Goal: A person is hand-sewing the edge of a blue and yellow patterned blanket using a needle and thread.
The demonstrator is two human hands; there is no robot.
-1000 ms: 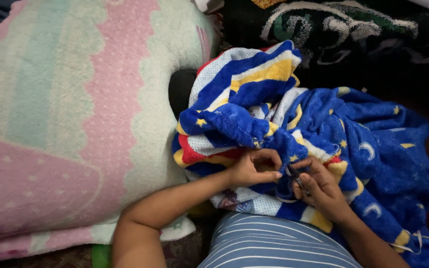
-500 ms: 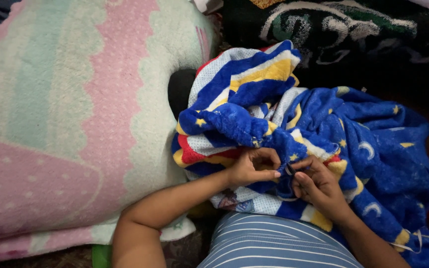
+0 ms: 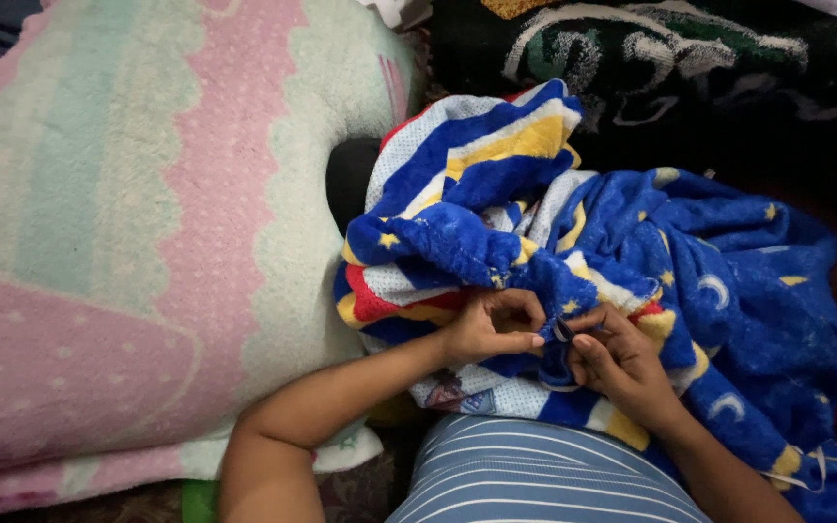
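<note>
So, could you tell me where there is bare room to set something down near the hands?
The pastel blanket lies flat and unoccupied left of the left hand. Around both hands, right hand included, the bunched blue blanket crowds everything.

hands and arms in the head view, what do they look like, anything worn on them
Both forearms are bare: no sleeves, watch or bracelets show. The left hand and right hand wear no gloves, and no rings can be made out on the fingers. The only clothing in view is a blue-and-white striped garment at the bottom edge.
</note>
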